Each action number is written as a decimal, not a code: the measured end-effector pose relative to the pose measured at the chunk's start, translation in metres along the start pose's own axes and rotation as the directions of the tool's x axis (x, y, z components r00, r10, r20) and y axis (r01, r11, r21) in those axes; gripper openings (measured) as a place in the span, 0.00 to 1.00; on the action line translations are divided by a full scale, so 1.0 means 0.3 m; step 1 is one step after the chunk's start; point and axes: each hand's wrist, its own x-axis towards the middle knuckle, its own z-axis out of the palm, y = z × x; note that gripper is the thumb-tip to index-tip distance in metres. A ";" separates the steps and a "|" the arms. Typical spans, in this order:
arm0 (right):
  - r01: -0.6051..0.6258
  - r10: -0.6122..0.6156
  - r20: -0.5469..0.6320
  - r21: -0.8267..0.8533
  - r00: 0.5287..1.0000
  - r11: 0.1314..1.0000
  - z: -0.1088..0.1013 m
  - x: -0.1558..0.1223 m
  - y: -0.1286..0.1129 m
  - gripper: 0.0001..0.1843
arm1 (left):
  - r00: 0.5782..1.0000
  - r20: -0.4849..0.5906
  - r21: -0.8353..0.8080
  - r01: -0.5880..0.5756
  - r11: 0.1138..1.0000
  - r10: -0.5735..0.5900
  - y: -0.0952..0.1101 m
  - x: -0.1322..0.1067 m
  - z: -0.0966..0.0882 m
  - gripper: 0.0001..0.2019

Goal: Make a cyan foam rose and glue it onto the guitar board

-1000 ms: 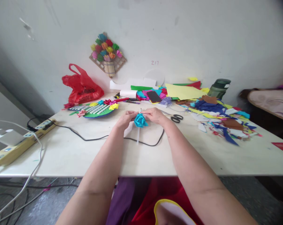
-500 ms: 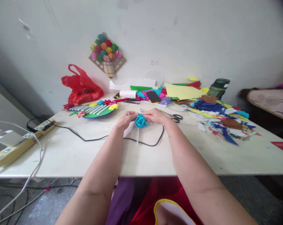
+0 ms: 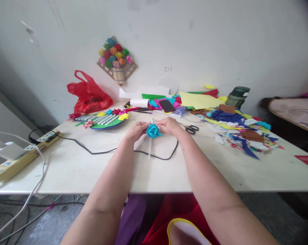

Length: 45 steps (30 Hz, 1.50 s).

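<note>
A turquoise crepe-paper flower (image 3: 153, 130) with crumpled, layered petals is held up between my two hands over the table. My left hand (image 3: 139, 130) pinches its left edge with closed fingers. On the opposite side my right hand (image 3: 169, 125) grips the upper right edge, thumb and fingers together. A translucent whitish stick (image 3: 150, 148), like a glue stick, shows below the flower; its upper end is hidden. A small pale tip pokes up just above the petals. Black-handled scissors (image 3: 192, 129) lie right of my right hand, their blades partly covered by it.
A black cord (image 3: 92, 152) loops across the table from a power strip (image 3: 38, 144). At the left sit a green disc (image 3: 113, 123) with paper rolls and flowers, and a red plastic bag (image 3: 88, 95). Paper scraps (image 3: 245, 132), a phone (image 3: 167, 105) and a bottle (image 3: 237, 97) occupy the back and right.
The turquoise flower has turned slightly in my fingers, its face now rounder towards me. My right hand has shifted a little up and left; the left hand is almost unmoved.
</note>
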 end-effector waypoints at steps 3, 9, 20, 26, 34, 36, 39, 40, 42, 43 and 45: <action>-0.001 0.001 -0.002 -0.013 1.000 1.000 -0.003 0.001 -0.002 0.15 | 1.000 -0.002 -0.005 0.016 1.000 -0.016 -0.001 0.000 -0.001 0.17; 0.008 -0.008 0.003 -0.017 1.000 1.000 -0.003 0.004 0.003 0.15 | 1.000 -0.020 0.013 0.002 1.000 -0.001 0.000 0.000 -0.001 0.17; -0.014 0.012 0.040 0.031 0.999 0.999 -0.018 -0.004 -0.008 0.17 | 0.998 -0.011 0.080 -0.060 0.995 0.062 0.011 -0.008 0.001 0.17; -0.075 0.074 0.035 0.034 0.997 0.997 -0.034 -0.015 -0.025 0.17 | 0.995 0.001 0.110 -0.100 0.989 0.100 0.018 -0.007 0.004 0.16; -0.135 0.136 0.034 -0.009 0.990 0.991 -0.048 -0.019 -0.051 0.17 | 0.995 -0.001 0.125 -0.102 0.987 0.103 0.025 -0.013 0.014 0.17; -0.134 0.135 0.026 -0.022 0.991 0.991 -0.044 -0.018 -0.051 0.16 | 0.994 0.000 0.128 -0.108 0.986 0.109 0.026 -0.014 0.014 0.17; -0.130 0.131 0.014 -0.041 0.991 0.991 -0.035 -0.013 -0.046 0.16 | 0.994 0.001 0.135 -0.108 0.985 0.109 0.027 -0.015 0.014 0.17; -0.128 0.129 0.010 -0.048 0.992 0.991 -0.032 -0.012 -0.044 0.16 | 0.994 0.002 0.137 -0.108 0.985 0.109 0.028 -0.015 0.014 0.18; -0.128 0.129 0.004 -0.062 0.992 0.990 -0.027 -0.009 -0.041 0.16 | 0.994 -0.001 0.139 -0.110 0.984 0.111 0.028 -0.016 0.014 0.18; -0.129 0.129 0.002 -0.066 0.992 0.989 -0.025 -0.008 -0.040 0.16 | 0.994 -0.004 0.140 -0.110 0.984 0.112 0.029 -0.016 0.015 0.18; -0.131 0.131 -0.003 -0.072 0.991 0.989 -0.022 -0.006 -0.039 0.16 | 0.994 -0.007 0.143 -0.111 0.983 0.113 0.030 -0.016 0.015 0.18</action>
